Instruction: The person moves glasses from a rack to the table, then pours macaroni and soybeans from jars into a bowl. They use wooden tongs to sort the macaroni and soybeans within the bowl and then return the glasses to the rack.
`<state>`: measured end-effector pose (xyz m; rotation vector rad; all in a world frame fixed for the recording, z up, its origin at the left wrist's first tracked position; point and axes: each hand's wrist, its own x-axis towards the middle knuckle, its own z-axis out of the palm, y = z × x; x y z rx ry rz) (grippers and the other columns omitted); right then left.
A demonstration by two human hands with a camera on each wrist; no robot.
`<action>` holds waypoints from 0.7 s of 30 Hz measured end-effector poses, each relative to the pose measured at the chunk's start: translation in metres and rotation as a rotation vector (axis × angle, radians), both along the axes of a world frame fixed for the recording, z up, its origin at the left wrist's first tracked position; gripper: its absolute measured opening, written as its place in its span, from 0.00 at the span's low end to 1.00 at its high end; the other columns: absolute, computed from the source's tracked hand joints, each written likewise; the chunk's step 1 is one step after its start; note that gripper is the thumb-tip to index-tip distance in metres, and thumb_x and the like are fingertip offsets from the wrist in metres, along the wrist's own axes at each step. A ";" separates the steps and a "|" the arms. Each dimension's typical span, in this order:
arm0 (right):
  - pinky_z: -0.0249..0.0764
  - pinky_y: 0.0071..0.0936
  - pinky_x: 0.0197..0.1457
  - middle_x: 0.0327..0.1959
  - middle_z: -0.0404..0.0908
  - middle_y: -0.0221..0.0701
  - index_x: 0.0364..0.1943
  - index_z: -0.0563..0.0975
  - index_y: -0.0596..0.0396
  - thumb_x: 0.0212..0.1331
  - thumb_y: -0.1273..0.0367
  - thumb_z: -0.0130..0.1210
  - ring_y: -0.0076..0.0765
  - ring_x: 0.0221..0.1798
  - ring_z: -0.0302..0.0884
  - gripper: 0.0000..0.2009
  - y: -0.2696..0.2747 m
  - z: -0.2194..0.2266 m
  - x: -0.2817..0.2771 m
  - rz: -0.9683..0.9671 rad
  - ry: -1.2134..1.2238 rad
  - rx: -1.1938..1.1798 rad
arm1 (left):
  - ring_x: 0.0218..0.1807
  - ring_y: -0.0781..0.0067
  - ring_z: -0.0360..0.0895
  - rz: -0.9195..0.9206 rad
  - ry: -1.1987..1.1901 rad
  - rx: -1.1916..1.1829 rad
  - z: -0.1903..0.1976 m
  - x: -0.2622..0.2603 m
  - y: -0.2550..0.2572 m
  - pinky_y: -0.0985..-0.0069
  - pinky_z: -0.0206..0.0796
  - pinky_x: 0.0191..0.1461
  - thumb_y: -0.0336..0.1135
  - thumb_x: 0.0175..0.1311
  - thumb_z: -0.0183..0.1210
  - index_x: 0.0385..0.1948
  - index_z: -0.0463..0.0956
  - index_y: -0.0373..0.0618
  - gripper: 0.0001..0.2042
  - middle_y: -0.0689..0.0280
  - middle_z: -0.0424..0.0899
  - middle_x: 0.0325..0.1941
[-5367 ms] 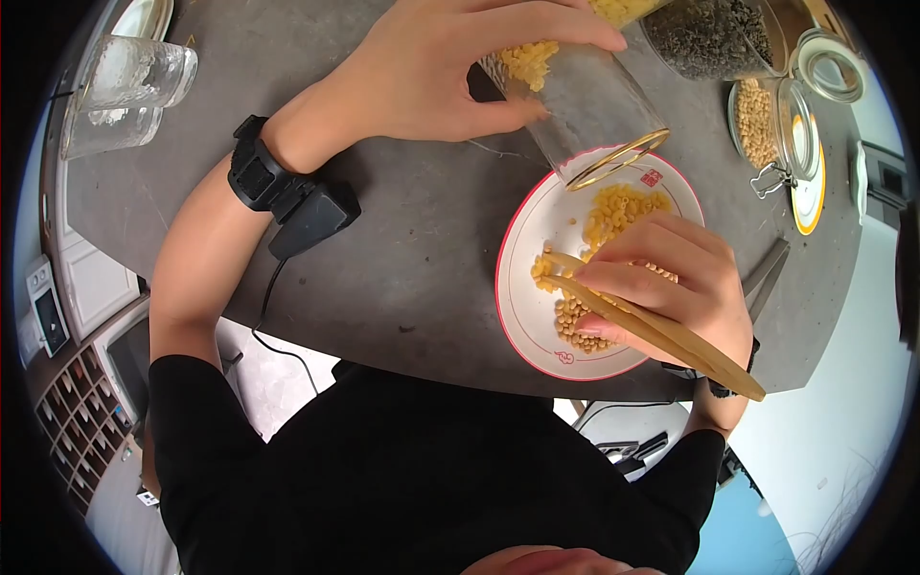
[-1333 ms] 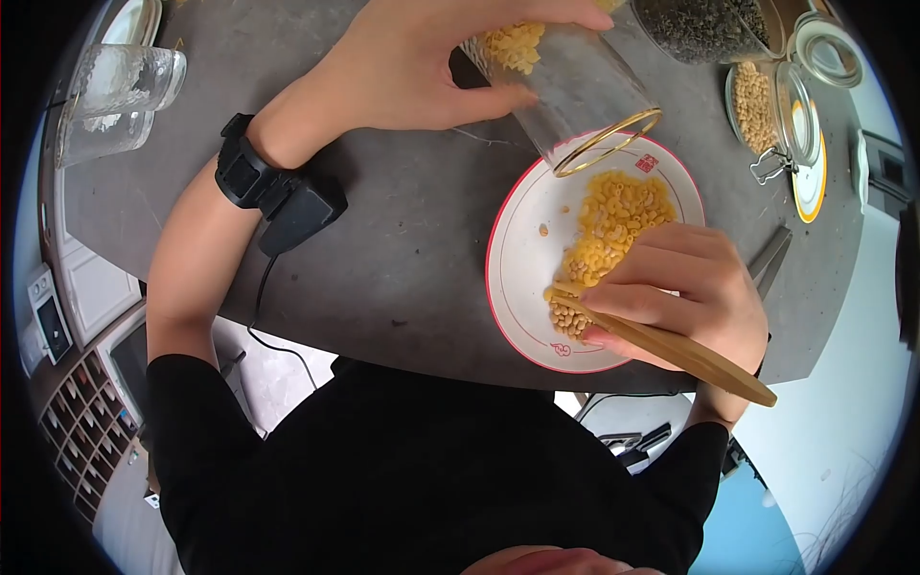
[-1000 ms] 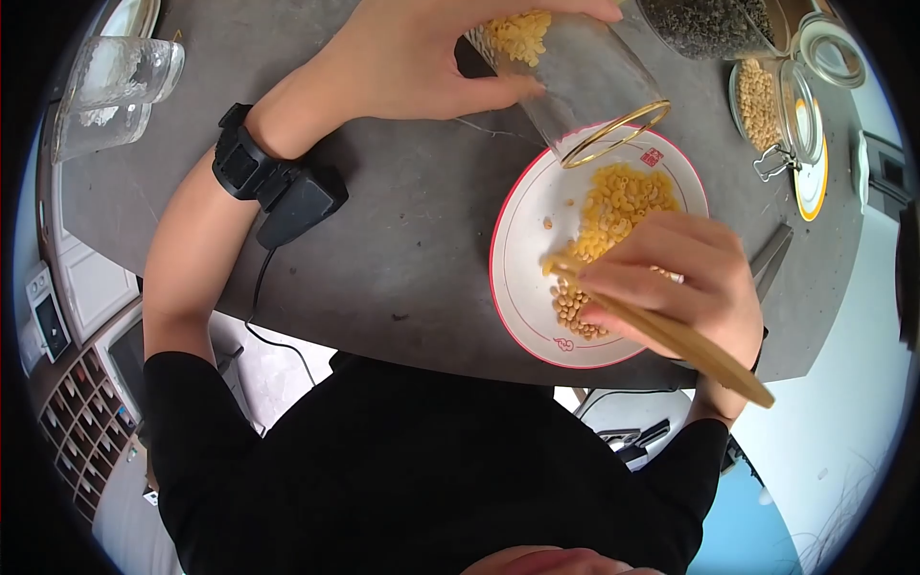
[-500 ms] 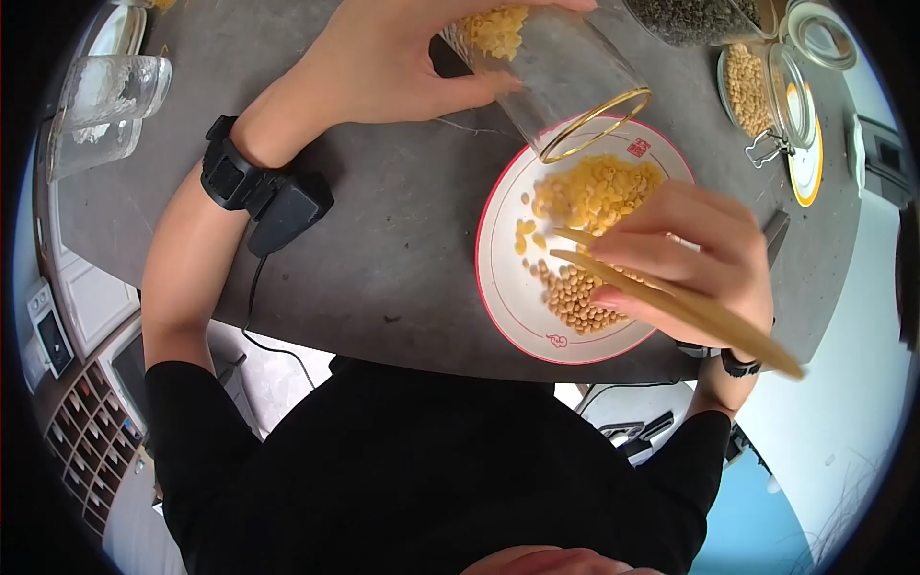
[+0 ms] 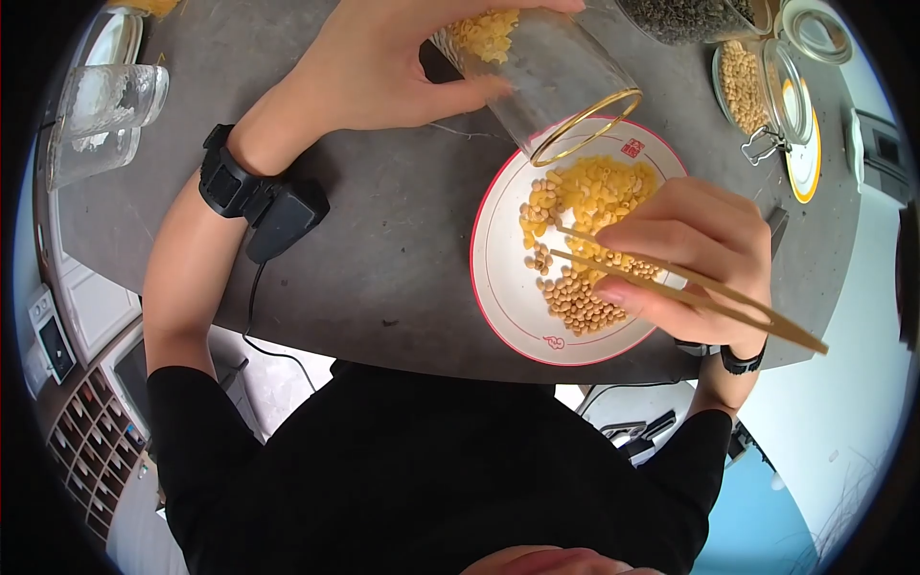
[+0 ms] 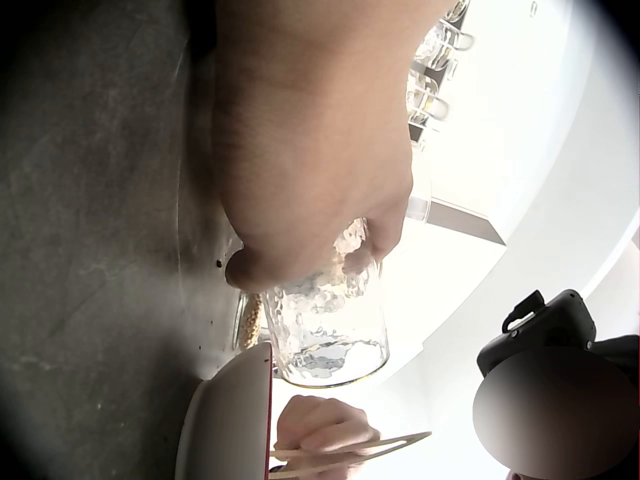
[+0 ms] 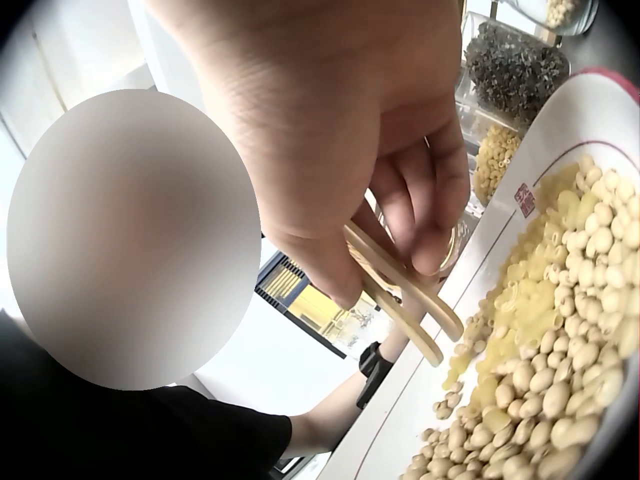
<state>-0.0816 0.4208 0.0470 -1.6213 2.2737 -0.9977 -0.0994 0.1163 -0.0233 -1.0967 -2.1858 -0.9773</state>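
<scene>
My left hand [image 5: 383,77] grips a clear gold-rimmed glass [image 5: 565,77], tilted with its mouth over the far edge of a white red-rimmed plate [image 5: 498,259]. Yellow macaroni [image 5: 487,36] lies in the glass's bottom end. My right hand [image 5: 700,254] holds wooden tongs [image 5: 786,329] between thumb and fingers; their tips are parted over the plate with nothing between them. On the plate, macaroni [image 5: 609,187] lies toward the far side and pale soybeans [image 5: 580,305] toward the near side, with some of both mixed at the left. The right wrist view shows the tongs' tips [image 7: 440,335] close over the food.
An open clip-top jar of soybeans [image 5: 743,86] and a container of dark dried leaves [image 5: 685,19] stand at the far right. Beside the jar is a yellow-rimmed plate [image 5: 807,163]. Clear glasses [image 5: 105,105] stand at the left edge. A cable [image 5: 254,316] hangs off the front edge.
The tongs' tips, close together a second ago, have parted. More beans and macaroni now lie on the plate's left, where the plate showed bare earlier. The left hand keeps holding the tilted glass.
</scene>
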 end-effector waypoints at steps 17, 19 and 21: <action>0.74 0.30 0.28 0.26 0.84 0.32 0.35 0.86 0.58 0.43 0.63 0.78 0.37 0.26 0.82 0.17 -0.007 0.001 0.011 -0.076 0.059 0.024 | 0.60 0.55 0.74 -0.013 -0.049 0.062 0.001 0.004 0.000 0.59 0.66 0.65 0.32 0.52 0.72 0.62 0.78 0.49 0.30 0.60 0.79 0.59; 0.74 0.30 0.27 0.26 0.84 0.32 0.34 0.86 0.58 0.44 0.63 0.78 0.37 0.26 0.82 0.17 -0.007 0.001 0.012 -0.089 0.067 -0.004 | 0.60 0.55 0.74 0.004 -0.044 0.009 0.004 0.005 0.000 0.60 0.66 0.65 0.32 0.53 0.71 0.62 0.78 0.50 0.30 0.60 0.79 0.59; 0.74 0.30 0.26 0.24 0.81 0.31 0.33 0.85 0.56 0.43 0.64 0.78 0.37 0.24 0.81 0.16 -0.009 0.000 0.012 -0.095 0.061 0.006 | 0.60 0.55 0.74 0.002 -0.043 0.016 0.003 0.005 0.001 0.60 0.66 0.66 0.32 0.53 0.71 0.63 0.78 0.50 0.30 0.60 0.79 0.59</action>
